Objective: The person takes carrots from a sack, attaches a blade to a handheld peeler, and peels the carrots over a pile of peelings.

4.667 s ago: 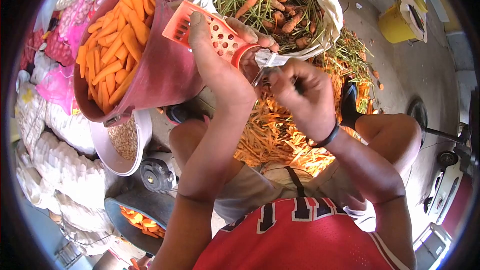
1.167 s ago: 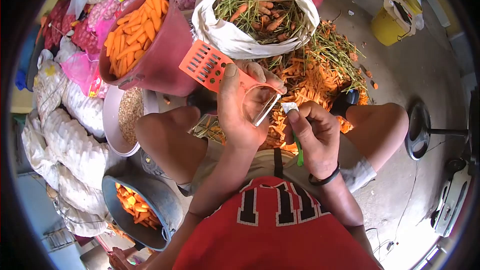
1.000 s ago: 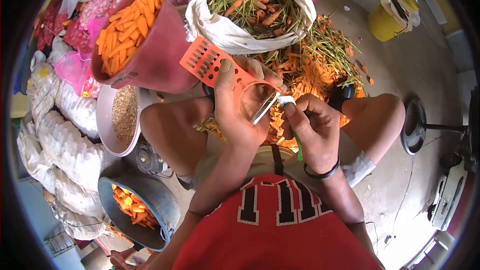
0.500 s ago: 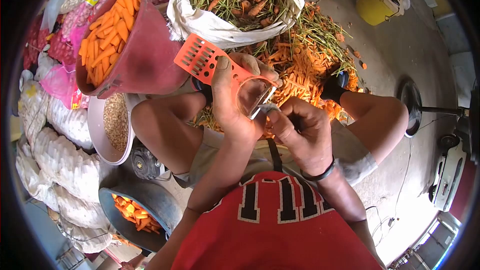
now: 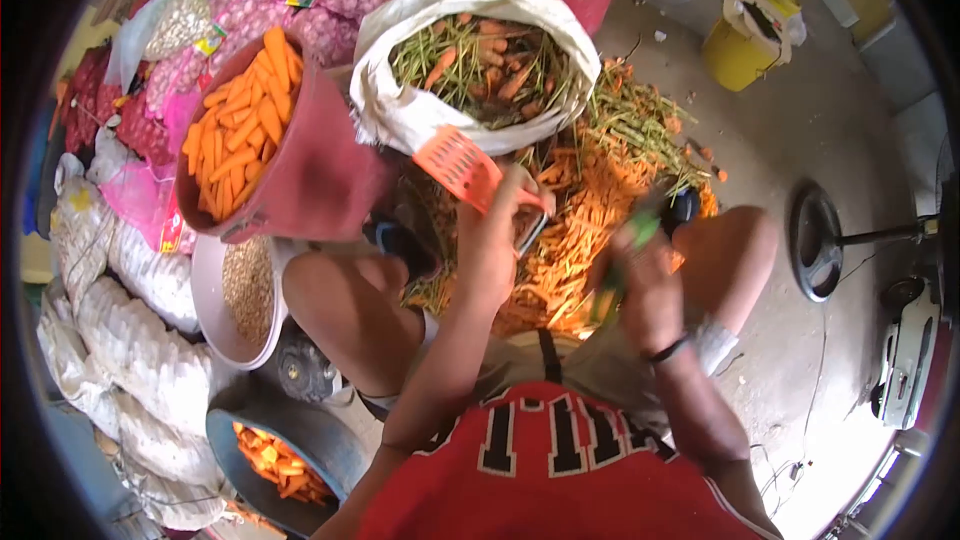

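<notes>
My left hand (image 5: 488,245) is wrapped round an orange slotted peeler (image 5: 458,168), whose metal blade faces right. To its right, my right hand (image 5: 648,290) is smeared by motion, with a green object (image 5: 641,229) in its grip. Below and between the hands lies a heap of carrot peelings (image 5: 575,230). Just beyond the peeler stands a white sack (image 5: 375,70) of unpeeled carrots with stems. A red bucket (image 5: 325,165) to the left holds peeled orange carrots (image 5: 240,130).
A blue bucket (image 5: 335,440) with carrot pieces and a pale basin (image 5: 210,290) of seeds or nuts stand at the left. White sacks (image 5: 140,340) line the far left. At the right are a yellow bucket (image 5: 738,50) and a black round base (image 5: 815,240) with a pole.
My right hand has moved away from the peeler blade to the right, and the green object shows in it. My left hand still holds the peeler. The whole view has shifted.
</notes>
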Motion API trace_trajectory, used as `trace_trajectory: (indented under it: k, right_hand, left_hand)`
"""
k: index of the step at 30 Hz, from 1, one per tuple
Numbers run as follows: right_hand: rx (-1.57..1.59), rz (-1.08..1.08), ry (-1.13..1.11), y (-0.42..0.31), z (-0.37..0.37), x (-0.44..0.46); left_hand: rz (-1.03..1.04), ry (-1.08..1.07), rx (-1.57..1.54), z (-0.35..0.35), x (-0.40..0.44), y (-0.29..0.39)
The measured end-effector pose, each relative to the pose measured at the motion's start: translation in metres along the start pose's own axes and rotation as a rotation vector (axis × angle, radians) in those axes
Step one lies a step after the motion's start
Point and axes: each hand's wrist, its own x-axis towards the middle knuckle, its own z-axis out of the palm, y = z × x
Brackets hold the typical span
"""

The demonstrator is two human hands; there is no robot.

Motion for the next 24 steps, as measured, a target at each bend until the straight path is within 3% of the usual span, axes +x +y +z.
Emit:
trace_trajectory:
  k: [1, 3, 4, 6, 9, 10, 11, 12, 14, 15, 18, 22, 23, 24]
  right_hand:
    - [0.02, 0.236, -0.149, 0.022, -0.007, -0.002]
    - [-0.161, 0.188, -0.135, 0.035, -0.02, 0.013]
    - [-0.33, 0.145, -0.079, 0.023, -0.023, 0.027]
    - [-0.296, 0.049, -0.135, -0.005, -0.032, 0.065]
    - [-0.661, -0.031, -0.22, -0.012, -0.036, 0.123]
    - [-0.762, -0.003, -0.296, -0.013, -0.039, 0.138]
    - [-0.744, -0.138, -0.287, 0.005, -0.05, 0.151]
    - [-0.746, -0.049, -0.244, 0.009, -0.058, 0.161]
    - [-0.739, 0.134, -0.15, 0.018, -0.07, 0.176]
    - [-0.765, 0.089, -0.152, 0.027, -0.076, 0.18]
    - [-0.825, -0.191, -0.201, 0.073, -0.082, 0.19]
    - [-0.949, -0.174, -0.26, 0.069, -0.064, 0.178]
    - [-0.964, -0.167, -0.25, 0.073, -0.061, 0.177]
    - [-0.977, -0.159, -0.243, 0.077, -0.058, 0.175]
  left_hand:
    - [-0.049, -0.088, 0.204, -0.008, 0.008, -0.004]
    - [-0.025, -0.123, 0.727, -0.012, 0.016, -0.012]
    - [-0.128, -0.196, 0.943, -0.014, 0.02, -0.011]
    - [0.294, -0.365, 1.373, -0.027, 0.036, -0.036]
    - [0.375, -0.436, 1.659, -0.009, 0.052, -0.044]
    - [0.271, -0.47, 1.53, -0.011, 0.065, -0.049]
    - [0.17, -0.498, 1.398, -0.018, 0.084, -0.055]
    - [0.07, -0.52, 1.264, -0.023, 0.104, -0.057]
    - [-0.122, -0.191, 1.02, -0.03, 0.158, -0.056]
    - [-0.116, -0.004, 1.103, -0.045, 0.191, -0.071]
    - [-0.103, -0.019, 1.572, -0.1, 0.285, -0.122]
    - [-0.242, 0.049, 1.773, -0.108, 0.323, -0.165]
    - [-0.37, -0.027, 1.793, -0.104, 0.33, -0.165]
    - [-0.366, -0.049, 1.788, -0.102, 0.328, -0.163]
